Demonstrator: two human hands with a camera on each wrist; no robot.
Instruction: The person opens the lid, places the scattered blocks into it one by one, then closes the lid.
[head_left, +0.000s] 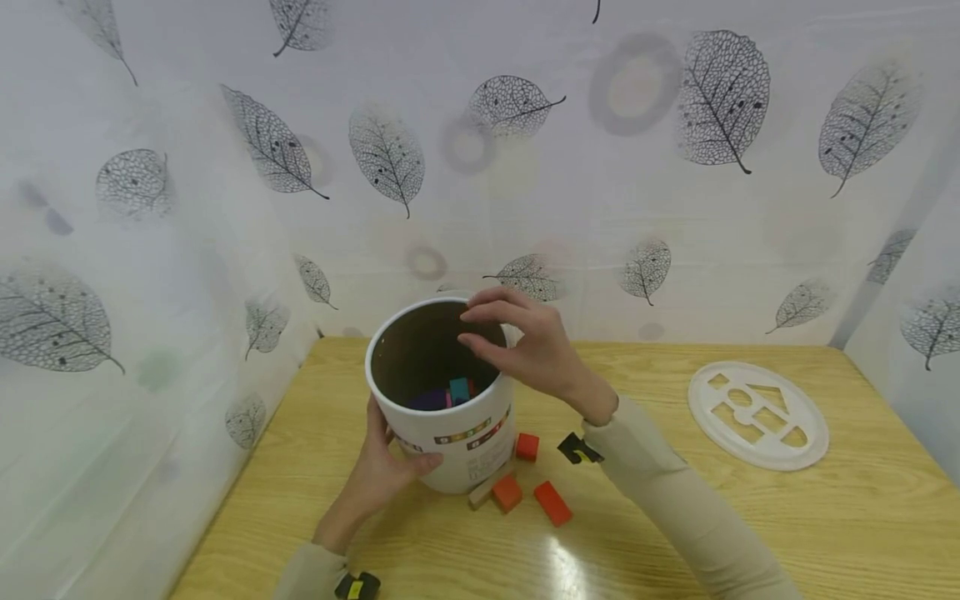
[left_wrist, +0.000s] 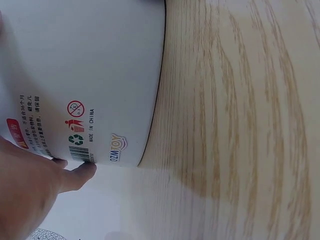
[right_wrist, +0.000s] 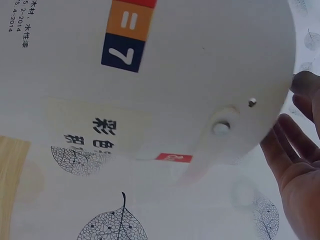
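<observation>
A white bucket (head_left: 480, 442) with printed labels stands on the table, its mouth tilted toward me in the head view. Coloured blocks (head_left: 457, 390) lie at its bottom, partly hidden by the near wall. My left hand (head_left: 382, 467) grips the bucket low on its left side, thumb across the front; the left wrist view shows fingers (left_wrist: 77, 177) against the printed wall. Over the right part of the rim is my right hand (head_left: 532, 337), thumb and fingers apart with nothing between them. In the right wrist view, this hand (right_wrist: 300, 175) is right at the bucket's rim.
Beside the bucket's base lie a red cube (head_left: 527, 447), an orange-red block (head_left: 507, 493), a plain wooden block (head_left: 483, 493) and a red oblong block (head_left: 552, 503). A white round lid (head_left: 705, 417) with shaped cutouts lies at the right. Leaf-patterned sheeting (head_left: 570, 192) encloses the table.
</observation>
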